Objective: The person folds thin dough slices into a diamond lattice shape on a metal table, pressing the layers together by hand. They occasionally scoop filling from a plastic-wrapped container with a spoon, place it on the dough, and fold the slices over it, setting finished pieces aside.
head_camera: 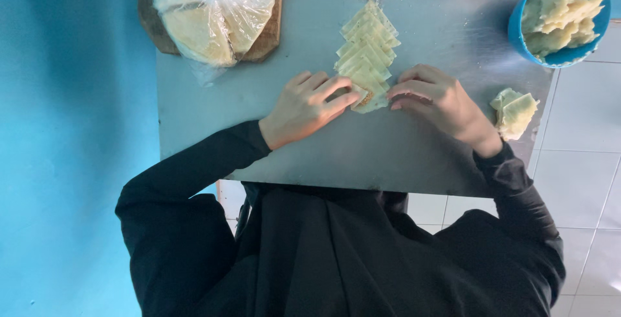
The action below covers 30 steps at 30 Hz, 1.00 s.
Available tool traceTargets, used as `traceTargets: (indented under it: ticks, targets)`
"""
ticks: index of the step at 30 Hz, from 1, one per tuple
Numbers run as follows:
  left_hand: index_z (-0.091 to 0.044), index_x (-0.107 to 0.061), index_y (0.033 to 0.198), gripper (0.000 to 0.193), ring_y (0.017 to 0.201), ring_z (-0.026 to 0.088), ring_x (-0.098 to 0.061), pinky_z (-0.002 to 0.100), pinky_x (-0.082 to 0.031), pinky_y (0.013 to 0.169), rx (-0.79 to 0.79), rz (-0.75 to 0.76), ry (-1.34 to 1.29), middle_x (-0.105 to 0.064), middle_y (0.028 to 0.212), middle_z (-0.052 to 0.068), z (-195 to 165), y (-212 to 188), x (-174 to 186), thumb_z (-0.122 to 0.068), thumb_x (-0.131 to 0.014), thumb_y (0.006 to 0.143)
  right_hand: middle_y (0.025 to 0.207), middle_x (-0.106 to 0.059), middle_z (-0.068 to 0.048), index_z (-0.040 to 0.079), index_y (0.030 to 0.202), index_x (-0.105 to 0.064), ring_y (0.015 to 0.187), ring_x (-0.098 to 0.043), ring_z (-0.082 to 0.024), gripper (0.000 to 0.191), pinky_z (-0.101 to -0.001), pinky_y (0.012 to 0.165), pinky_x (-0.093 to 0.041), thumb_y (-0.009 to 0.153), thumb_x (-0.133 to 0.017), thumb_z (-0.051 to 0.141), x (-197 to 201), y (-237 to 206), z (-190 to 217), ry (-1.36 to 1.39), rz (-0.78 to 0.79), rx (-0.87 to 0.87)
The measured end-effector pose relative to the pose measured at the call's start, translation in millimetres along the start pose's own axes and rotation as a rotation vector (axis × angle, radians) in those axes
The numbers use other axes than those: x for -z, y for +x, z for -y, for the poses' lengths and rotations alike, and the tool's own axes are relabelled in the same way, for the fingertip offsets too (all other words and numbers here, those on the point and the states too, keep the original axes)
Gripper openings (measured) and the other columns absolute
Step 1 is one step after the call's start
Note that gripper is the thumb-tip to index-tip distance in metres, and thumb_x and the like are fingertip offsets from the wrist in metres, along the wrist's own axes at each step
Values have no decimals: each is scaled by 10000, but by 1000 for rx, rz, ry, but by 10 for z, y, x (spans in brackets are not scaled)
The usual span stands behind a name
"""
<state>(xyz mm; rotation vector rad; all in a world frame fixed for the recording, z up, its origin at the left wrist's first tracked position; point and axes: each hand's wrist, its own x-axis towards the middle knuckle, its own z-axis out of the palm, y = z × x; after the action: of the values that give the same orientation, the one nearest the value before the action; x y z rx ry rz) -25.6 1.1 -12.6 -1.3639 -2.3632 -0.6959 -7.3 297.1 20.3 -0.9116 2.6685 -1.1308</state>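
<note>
steel tabletop (259, 90) beside a blue wall: left hand (304, 107) and right hand (436, 100) pinching the nearest pale dough wrapper (370, 100) at the end of an overlapping row (367, 45). likely thin, soft, light, easily torn; best gripped by the edges.

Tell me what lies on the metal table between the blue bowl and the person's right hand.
In the head view, a small pile of folded pastry pieces lies on the metal table between the blue bowl and the right hand.

The surface (213, 107) is bare along its near edge. A wrapped stack (210, 10) blocks one far corner, a blue bowl (517, 26) the other, and a row of dough pieces (367, 45) the middle.
</note>
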Motion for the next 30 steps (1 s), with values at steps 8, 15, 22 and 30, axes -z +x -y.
traceTargets:
  ticks: [8,15,22,30]
  targets:
    - [-110,-747,1207,307,944,145,-585,300,-490,813,-99,75,60,-630,1210,-24,43,-18,2,-175,-788,909,1056,-667,-75,53,1081,-706,958,-670,-261,218,-369,817,-563,879,-780,20,-178,8,-22,-121,-110,93]
    - [-123,-759,1192,259,1083,175,-617,295,-476,890,-261,62,246,-659,1301,-16,95,-41,32,-159,-692,945,1088,-682,-98,45,1127,-688,975,-670,-305,313,-405,851,-551,823,-748,-2,-206,136,106,-188,-104,200]
    - [-129,-740,1229,271,1119,193,-621,310,-476,938,-296,89,292,-676,1286,-4,121,-44,37,-171,-669,971,1104,-691,-79,-9,1211,-672,1049,-688,-276,319,-391,896,-578,901,-743,-32,-393,128,53,-115,-144,200]
    - [-151,-737,1249,271,1150,165,-582,304,-455,962,-304,102,307,-669,1303,-28,160,-51,72,-186,-665,990,1167,-672,-117,-1,1184,-693,1094,-686,-290,335,-379,915,-592,850,-712,-24,-388,78,52,-124,-124,233]
